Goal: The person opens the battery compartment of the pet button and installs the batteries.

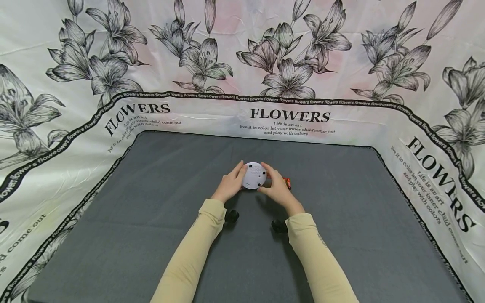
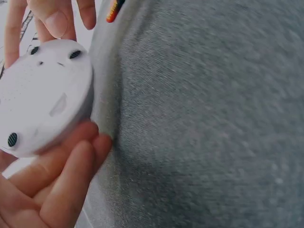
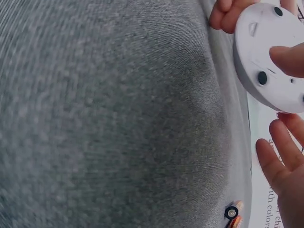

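A round white device (image 1: pixel 254 176) is held up above the grey cloth, its flat face with black rubber feet and small holes turned upward. My left hand (image 1: pixel 228 184) grips its left edge, with fingers (image 2: pixel 71 175) curled under the rim in the left wrist view. At the opposite edge, my right hand (image 1: pixel 278 189) holds it between thumb and fingers. The right thumb (image 3: pixel 287 59) lies over the face in the right wrist view, while the other fingers are spread by the rim. A small latch-like mark (image 2: pixel 58 105) shows near the device's edge.
Red-and-black batteries (image 1: pixel 288 183) lie on the grey cloth (image 1: pixel 151 235) just beyond my right hand, partly hidden by it. Behind the cloth-covered surface rises a white flower-printed curtain (image 1: pixel 227 75), which also runs along both sides.
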A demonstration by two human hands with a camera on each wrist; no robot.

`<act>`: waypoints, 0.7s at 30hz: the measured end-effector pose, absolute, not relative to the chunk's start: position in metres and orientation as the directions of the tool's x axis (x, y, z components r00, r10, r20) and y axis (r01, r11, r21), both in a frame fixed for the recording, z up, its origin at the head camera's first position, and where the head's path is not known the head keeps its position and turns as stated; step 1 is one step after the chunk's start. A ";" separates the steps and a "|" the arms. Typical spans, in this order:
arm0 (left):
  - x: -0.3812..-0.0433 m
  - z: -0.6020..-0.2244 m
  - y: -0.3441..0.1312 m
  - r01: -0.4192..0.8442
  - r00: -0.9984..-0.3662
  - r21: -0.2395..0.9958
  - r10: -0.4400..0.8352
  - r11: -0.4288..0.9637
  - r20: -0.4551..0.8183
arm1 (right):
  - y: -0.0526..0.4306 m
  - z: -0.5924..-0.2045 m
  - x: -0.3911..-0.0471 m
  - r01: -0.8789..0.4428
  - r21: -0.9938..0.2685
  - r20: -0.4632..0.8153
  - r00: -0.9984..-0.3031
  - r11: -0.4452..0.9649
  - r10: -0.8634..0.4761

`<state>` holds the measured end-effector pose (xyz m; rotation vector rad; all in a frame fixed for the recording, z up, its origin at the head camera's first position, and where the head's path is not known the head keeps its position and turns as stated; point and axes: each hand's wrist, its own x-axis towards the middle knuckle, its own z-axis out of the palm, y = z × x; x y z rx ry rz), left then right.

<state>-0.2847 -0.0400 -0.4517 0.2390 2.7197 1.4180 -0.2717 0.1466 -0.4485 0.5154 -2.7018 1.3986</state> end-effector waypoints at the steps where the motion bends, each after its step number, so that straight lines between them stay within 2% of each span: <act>1: -0.284 -0.452 -0.040 0.113 -0.983 0.832 0.182 0.543 0.014 | 0.146 -0.449 -0.272 -0.305 -0.779 0.186 -0.947 0.548 -0.263; 6: -0.283 -0.453 -0.040 0.065 -0.966 0.940 0.259 0.336 -0.026 | 0.145 -0.448 -0.272 -0.259 -0.748 0.135 -0.961 0.611 -0.242; 9: -0.281 -0.451 -0.040 0.011 -0.949 0.977 0.310 0.214 -0.057 | 0.145 -0.447 -0.271 -0.271 -0.719 0.150 -0.960 0.640 -0.238; 12: -0.280 -0.449 -0.041 0.002 -0.929 0.984 0.364 0.177 -0.064 | 0.146 -0.446 -0.271 -0.292 -0.690 0.173 -0.955 0.663 -0.241; 15: -0.279 -0.450 -0.043 0.044 -0.911 0.972 0.409 0.231 -0.056 | 0.147 -0.447 -0.272 -0.312 -0.657 0.190 -0.950 0.687 -0.249; 21: -0.278 -0.459 -0.050 0.248 -0.915 0.804 0.404 0.540 0.011 | 0.148 -0.449 -0.273 -0.311 -0.609 0.171 -0.950 0.729 -0.262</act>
